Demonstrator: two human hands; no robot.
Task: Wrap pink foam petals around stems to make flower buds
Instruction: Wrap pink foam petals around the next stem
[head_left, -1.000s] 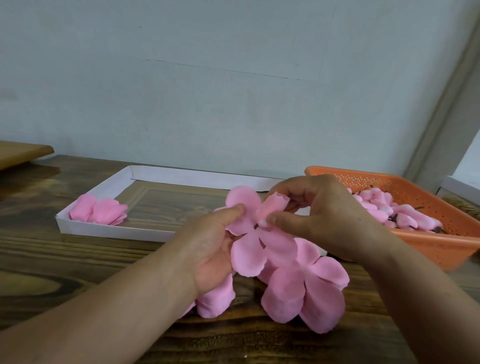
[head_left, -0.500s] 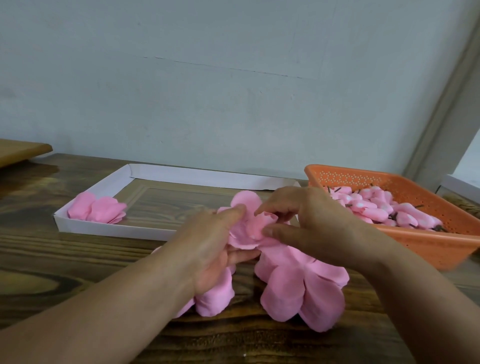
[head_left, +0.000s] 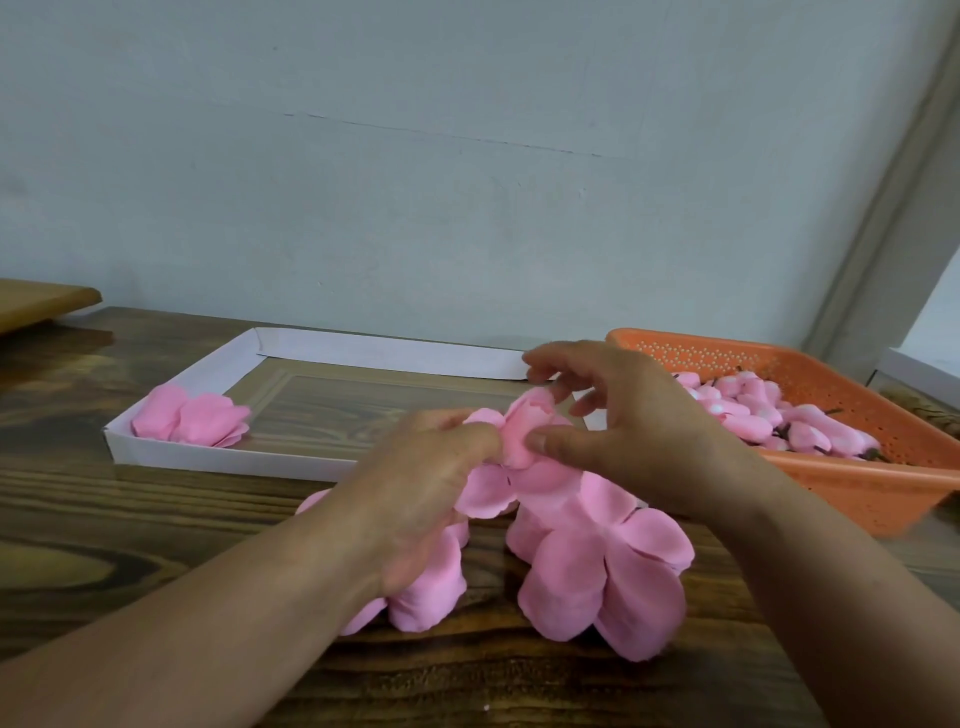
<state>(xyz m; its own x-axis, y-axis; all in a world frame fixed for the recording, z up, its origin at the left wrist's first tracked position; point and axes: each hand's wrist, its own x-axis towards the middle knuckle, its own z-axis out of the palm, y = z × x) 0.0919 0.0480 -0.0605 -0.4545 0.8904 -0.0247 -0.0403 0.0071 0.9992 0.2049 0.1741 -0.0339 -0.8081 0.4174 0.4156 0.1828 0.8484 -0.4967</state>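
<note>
head cam: petals (head_left: 519, 436) now bunched tighter btwn both hands' fingers (head_left: 550, 444).

Your left hand (head_left: 415, 499) covered the near side of the folded petal (head_left: 524, 434) and most of the loose petals (head_left: 431, 577) under your palm, so you could not see any stem inside the fold or how your hidden fingers lay. Your right hand (head_left: 623, 431) hid the near left corner of the orange basket (head_left: 857, 488), whose right end ran off the picture's edge, and the buds (head_left: 763, 421) in it were too small to tell apart. At the far left a wooden board (head_left: 41, 306) was cut off, and both your forearms left the frame at the bottom.
</note>
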